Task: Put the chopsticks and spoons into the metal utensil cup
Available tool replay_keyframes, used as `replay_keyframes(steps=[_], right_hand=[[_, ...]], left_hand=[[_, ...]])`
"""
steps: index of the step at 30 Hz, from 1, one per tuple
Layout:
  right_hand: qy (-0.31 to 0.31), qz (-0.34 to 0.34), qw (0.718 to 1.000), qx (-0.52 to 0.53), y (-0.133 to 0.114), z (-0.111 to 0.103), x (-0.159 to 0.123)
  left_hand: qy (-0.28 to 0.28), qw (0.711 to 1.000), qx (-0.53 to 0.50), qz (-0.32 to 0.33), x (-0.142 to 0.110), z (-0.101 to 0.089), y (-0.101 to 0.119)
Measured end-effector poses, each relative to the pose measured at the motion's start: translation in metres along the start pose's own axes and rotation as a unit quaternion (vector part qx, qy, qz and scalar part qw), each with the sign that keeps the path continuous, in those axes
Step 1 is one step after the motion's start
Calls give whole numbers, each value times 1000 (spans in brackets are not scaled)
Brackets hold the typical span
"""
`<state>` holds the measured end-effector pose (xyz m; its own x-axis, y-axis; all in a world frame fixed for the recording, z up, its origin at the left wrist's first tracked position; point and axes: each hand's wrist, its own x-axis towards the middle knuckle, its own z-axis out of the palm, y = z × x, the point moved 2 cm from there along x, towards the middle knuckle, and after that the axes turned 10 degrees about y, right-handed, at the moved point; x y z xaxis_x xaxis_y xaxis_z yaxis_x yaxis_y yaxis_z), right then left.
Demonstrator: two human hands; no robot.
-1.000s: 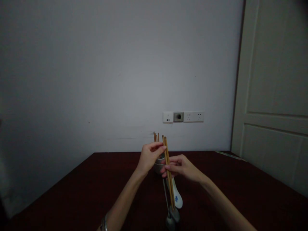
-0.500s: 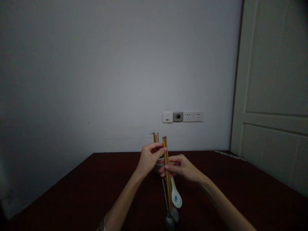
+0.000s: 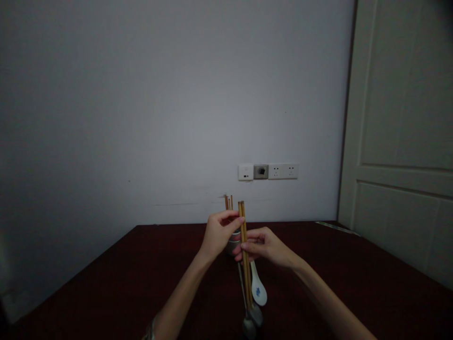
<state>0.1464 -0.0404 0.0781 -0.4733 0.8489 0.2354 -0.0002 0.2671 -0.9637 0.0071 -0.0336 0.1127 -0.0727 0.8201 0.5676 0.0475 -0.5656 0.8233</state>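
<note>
A pair of wooden chopsticks (image 3: 247,274) stands nearly upright between my hands. Near their top ends, my left hand (image 3: 222,231) pinches them between thumb and fingers. Lower down, my right hand (image 3: 264,246) is closed on the same pair. Behind the hands is a metal cup (image 3: 232,245), partly covered by my fingers, with several more chopsticks (image 3: 229,203) rising from it. A white spoon (image 3: 259,290) with a blue mark lies just right of the held pair. Two metal spoons (image 3: 249,327) show by the chopsticks' lower ends, their bowls toward me.
All this is over a dark red table (image 3: 159,274). Its far edge meets a pale wall with a row of sockets (image 3: 283,171). A flat strip (image 3: 336,228) lies at the back right corner, near a light panelled door (image 3: 399,141).
Both hands keep the same grip on the chopsticks. The whole view has shifted very slightly; nothing else has visibly moved.
</note>
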Motion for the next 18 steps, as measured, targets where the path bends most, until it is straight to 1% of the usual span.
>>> replay_keyframes(steps=[7,11,14,16,18], right_hand=[[-8,1,1000,-8,-1,-1,-1],[-15,3,1000,1,4,0,1],[-15,6,1000,3,7,0,3],[-14,-5,1000,-23,4,-2,1],[-5,-27,997,-69,-6,-8,-4]], left_hand=[[3,1000,2,-8,0,0,-4],[-12,1000,-12,-24,0,1,-7],[-12,999,-8,-31,1,1,-7],[-10,999,-10,-30,1,0,-5],[-12,1000,-16,-24,0,-1,-3]])
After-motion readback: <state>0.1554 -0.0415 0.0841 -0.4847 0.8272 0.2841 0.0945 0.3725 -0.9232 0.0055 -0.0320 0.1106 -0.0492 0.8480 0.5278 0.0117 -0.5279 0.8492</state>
